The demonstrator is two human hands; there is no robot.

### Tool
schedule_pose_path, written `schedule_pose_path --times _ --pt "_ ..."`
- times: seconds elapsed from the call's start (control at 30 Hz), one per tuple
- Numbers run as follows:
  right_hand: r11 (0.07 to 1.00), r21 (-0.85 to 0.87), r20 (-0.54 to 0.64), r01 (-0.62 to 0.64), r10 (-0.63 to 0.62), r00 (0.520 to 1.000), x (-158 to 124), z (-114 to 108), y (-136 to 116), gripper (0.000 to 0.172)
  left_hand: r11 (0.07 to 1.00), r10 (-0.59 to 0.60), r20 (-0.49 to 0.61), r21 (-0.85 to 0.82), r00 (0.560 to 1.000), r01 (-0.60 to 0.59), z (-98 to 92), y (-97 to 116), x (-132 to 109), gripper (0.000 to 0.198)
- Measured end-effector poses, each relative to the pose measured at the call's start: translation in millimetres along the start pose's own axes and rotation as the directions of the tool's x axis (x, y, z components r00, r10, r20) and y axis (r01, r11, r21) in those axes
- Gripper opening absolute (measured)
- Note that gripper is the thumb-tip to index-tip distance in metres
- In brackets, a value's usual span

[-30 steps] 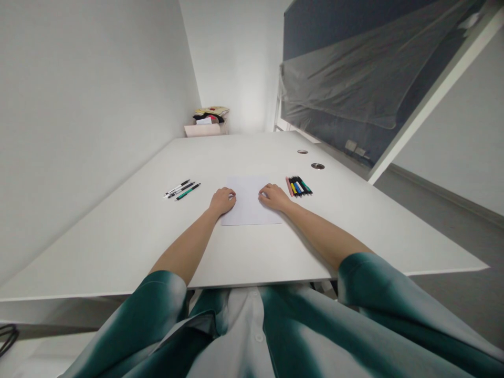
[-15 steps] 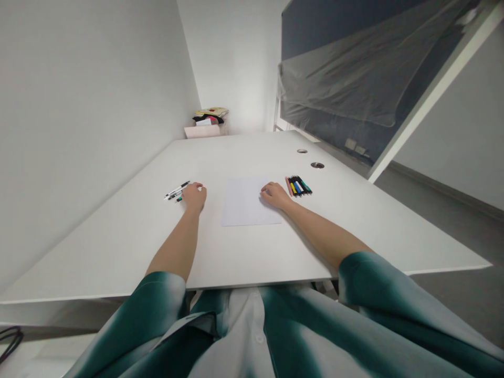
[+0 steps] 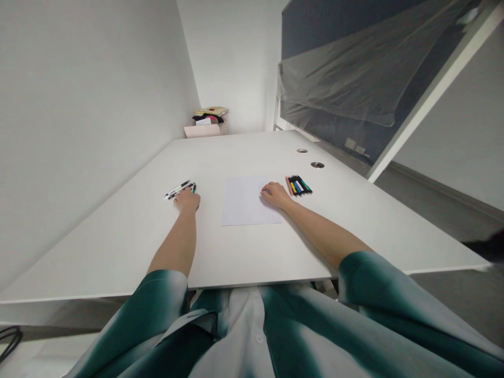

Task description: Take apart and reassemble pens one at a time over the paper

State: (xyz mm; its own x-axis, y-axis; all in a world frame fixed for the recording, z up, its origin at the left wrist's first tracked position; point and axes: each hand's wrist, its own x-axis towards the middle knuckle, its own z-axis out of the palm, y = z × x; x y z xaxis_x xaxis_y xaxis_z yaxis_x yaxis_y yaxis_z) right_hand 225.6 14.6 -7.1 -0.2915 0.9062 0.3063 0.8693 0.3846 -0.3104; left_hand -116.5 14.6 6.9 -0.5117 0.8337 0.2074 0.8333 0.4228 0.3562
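In the head view, my left hand (image 3: 187, 200) is at the left pen group, with its fingers bent around a pen with a green part (image 3: 194, 188) that pokes up beyond them. Most of that pen is hidden by the hand. Just beyond and left lie several black-and-white pens (image 3: 176, 189), side by side at a slant. My right hand (image 3: 275, 195) rests on the right edge of a blank white sheet of paper (image 3: 244, 205), its fingers loosely bent and apart from the thumb. Nothing shows in it.
Right of my right hand lies a row of several coloured pens (image 3: 298, 186). Two round metal grommets (image 3: 317, 165) are set in the white table (image 3: 236, 257). A box with folded things (image 3: 205, 128) stands at the far end. A dark blurred shape (image 3: 488, 245) is at the right edge.
My left hand has moved slightly left and towards me, and the green-marked pen has shifted from the table into its fingers. My right hand stays put. A dark shape has appeared at the right.
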Motion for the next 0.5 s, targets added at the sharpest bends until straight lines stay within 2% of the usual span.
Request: schedule_pose_path --times 0.23,0.33,0.5 --pt "1.000 -0.004 -0.013 0.007 -0.007 1.000 -0.4 0.6 0.8 0.025 0.999 0.047 0.015 -0.010 0.999 -0.047 -1.6 2.0 -1.0 0.033" --pt "1.000 -0.005 -0.010 0.009 -0.009 1.000 0.1 1.0 0.9 0.025 0.997 0.077 0.079 0.006 0.994 -0.077 -4.2 7.6 -5.2 0.037" --pt "1.000 -0.018 -0.007 0.018 -0.018 1.000 0.8 0.2 -0.5 0.025 0.968 0.243 0.172 0.026 0.955 -0.251 -4.8 27.6 -18.1 0.039"
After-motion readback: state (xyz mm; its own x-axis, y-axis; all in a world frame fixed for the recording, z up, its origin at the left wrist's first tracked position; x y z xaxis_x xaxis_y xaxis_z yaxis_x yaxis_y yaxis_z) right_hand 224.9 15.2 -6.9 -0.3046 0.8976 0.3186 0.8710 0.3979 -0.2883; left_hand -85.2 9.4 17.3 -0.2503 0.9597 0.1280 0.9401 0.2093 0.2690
